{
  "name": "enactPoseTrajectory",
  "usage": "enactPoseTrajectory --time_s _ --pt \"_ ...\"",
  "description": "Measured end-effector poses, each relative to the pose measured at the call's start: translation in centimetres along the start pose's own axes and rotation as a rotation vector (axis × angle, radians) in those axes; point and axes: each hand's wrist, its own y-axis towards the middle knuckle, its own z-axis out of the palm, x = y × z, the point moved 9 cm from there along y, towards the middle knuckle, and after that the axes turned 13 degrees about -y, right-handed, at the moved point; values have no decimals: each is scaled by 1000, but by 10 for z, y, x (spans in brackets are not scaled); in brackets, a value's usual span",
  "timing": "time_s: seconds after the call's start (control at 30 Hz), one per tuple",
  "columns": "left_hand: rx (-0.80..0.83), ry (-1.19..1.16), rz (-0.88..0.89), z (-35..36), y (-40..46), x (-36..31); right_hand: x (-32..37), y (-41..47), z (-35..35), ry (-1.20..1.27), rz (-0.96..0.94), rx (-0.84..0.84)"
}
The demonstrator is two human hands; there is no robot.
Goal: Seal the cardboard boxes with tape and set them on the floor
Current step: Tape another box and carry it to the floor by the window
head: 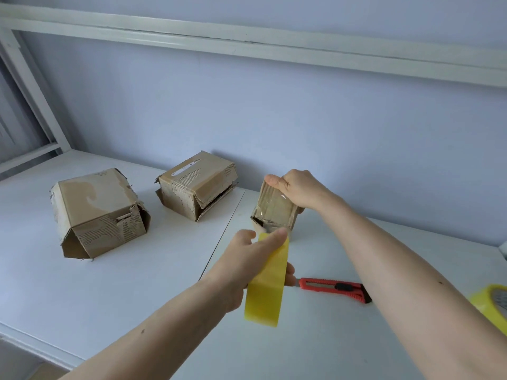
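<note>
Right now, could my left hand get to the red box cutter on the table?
Probably not freely: the left hand holds a yellow tape roll, which also covers the red box cutter's blade end. The bare table between is otherwise open.

No legible text or labels

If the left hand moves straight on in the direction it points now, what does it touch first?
Probably the small cardboard box that the right hand grips; the left hand, holding the yellow tape roll, points up towards it. Depth is unclear.

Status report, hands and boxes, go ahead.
Left hand holds yellow tape roll. Right hand grips small box. Two boxes waiting. Utility knife nearby.
</note>
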Motion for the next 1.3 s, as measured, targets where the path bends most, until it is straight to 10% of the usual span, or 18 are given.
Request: enactPoseTrajectory --time_s 1.0,1.3 --pt "132 116 80 -11 65 4 -1 46 8 -127 -33 210" --pt "145 80 92 -9 80 -9 31 26 -24 -438 -32 -148"
